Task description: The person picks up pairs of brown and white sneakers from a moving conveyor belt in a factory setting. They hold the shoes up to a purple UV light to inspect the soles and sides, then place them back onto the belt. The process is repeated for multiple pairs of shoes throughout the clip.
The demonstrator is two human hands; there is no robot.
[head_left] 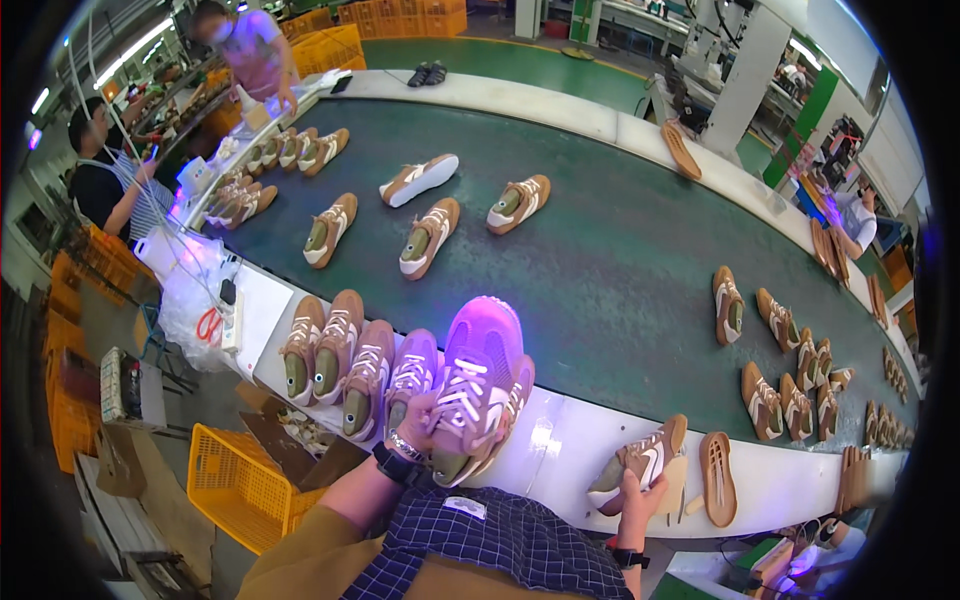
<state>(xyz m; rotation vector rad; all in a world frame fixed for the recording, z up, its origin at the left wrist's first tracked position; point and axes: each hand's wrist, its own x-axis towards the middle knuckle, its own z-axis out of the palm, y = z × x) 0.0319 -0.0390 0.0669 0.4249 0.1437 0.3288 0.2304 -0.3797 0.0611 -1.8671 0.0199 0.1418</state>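
Note:
My left hand (417,422), with a bracelet and a dark wristband, is closed round the heel end of a brown sneaker (480,350) with white laces. Its toe points away from me, and purple light falls on it. Another sneaker (515,395) is partly hidden behind it. In my right hand (641,498) is a second brown sneaker (650,455) with white stripes, held low over the white ledge (575,425). Left of my left hand stands a row of similar sneakers (340,335), with olive shoe lasts inside. A loose tan sole (717,480) lies right of my right hand.
Beyond the ledge runs a wide dark green conveyor belt (600,270) carrying several sneakers (430,238). A yellow crate (235,480) sits below at left. Red scissors (209,325) and a power strip (232,325) lie near the left end. Co-workers (250,55) stand across the belt.

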